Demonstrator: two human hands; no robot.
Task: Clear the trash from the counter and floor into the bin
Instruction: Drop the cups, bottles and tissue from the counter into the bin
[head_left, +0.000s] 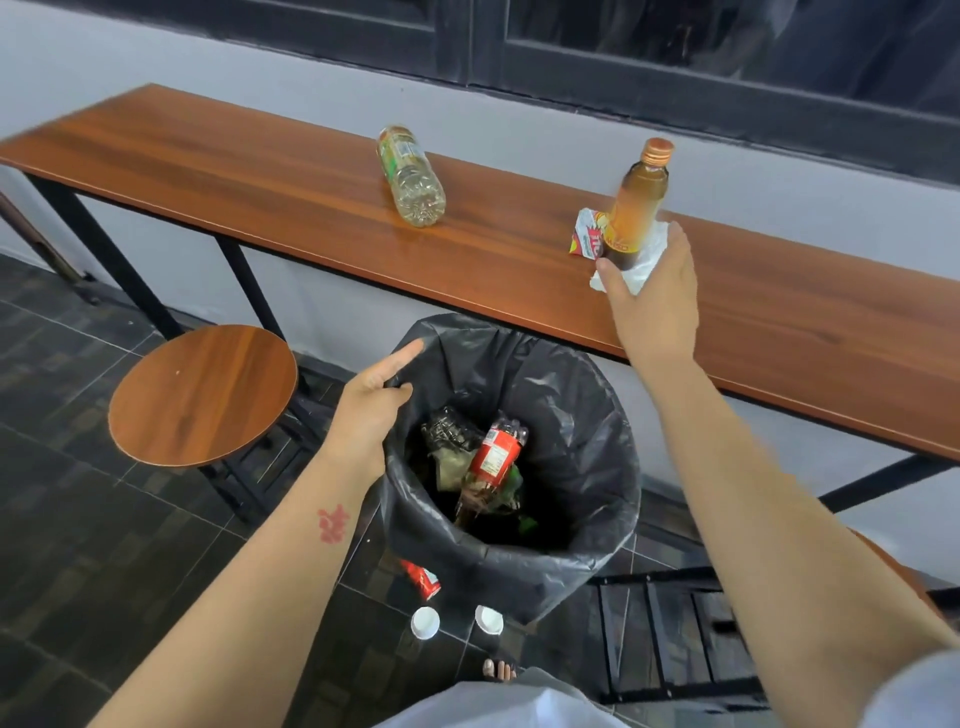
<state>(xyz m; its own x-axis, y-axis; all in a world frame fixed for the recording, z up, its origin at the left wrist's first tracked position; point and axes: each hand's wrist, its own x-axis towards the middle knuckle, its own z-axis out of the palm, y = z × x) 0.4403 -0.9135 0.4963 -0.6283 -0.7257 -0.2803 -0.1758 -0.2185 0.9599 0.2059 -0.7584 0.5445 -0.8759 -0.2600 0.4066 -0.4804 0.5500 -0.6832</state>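
Nearest the camera, a pale garment (498, 701) fills the lower edge, with toes (498, 670) on the dark tiled floor (104, 571) just beyond. Two white caps (425, 622) and a red crushed can (422, 577) lie on the floor at the near base of the bin (587, 467). The bin, lined with a black bag, stands under the counter's front edge and contains a red-labelled bottle (493, 457) among other rubbish. The left hand (369, 405) pinches the liner rim, index finger extended. The right hand (652, 296) reaches onto the wooden counter (260, 176), fingers wrapped around the base of an upright amber bottle (636, 208) and crumpled white plastic (644, 265). A red-and-yellow wrapper (584, 236) touches the bottle's left side. A clear plastic bottle (413, 179) lies on its side further left. A round wooden stool (202, 395) stands left of the bin.
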